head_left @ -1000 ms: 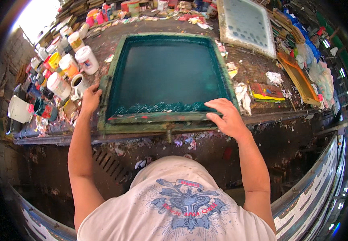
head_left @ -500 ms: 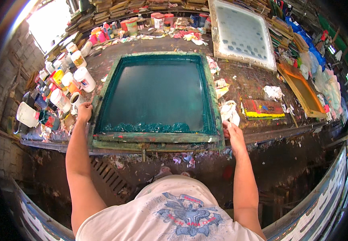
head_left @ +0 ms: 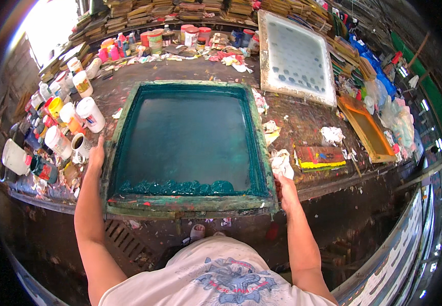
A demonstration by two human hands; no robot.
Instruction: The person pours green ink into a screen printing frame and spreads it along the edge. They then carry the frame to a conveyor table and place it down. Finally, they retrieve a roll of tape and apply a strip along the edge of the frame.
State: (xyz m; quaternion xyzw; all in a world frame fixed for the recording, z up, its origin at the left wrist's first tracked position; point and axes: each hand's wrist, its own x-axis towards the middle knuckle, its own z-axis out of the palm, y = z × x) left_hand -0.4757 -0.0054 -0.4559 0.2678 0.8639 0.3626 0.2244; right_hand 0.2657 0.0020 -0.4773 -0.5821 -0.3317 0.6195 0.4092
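Observation:
A large screen printing frame [head_left: 190,204] lies before me at the front of the worktable. Dark teal ink coats its mesh, with a thick bead of ink [head_left: 180,187] along the near inner edge. My left hand [head_left: 96,157] grips the frame's left side, one finger stretched along it and the others partly hidden. On the opposite side, my right hand [head_left: 286,192] closes round the edge near the front corner, its fingertips hidden. A crumpled white rag [head_left: 282,164] lies just beyond the right hand. Beside the left hand stands a white mug [head_left: 81,147] with dark contents.
Paint tubs and bottles [head_left: 91,115] crowd the table's left side. A pale screen [head_left: 300,56] leans at the back right, near an orange frame [head_left: 366,127]. A yellow-edged squeegee [head_left: 320,158] lies to the right. Stacked wooden frames [head_left: 144,15] line the back.
The view has shifted, so the table and frame appear lower and slightly left. A left finger now points forward along the frame's side. Both hands stay at its sides.

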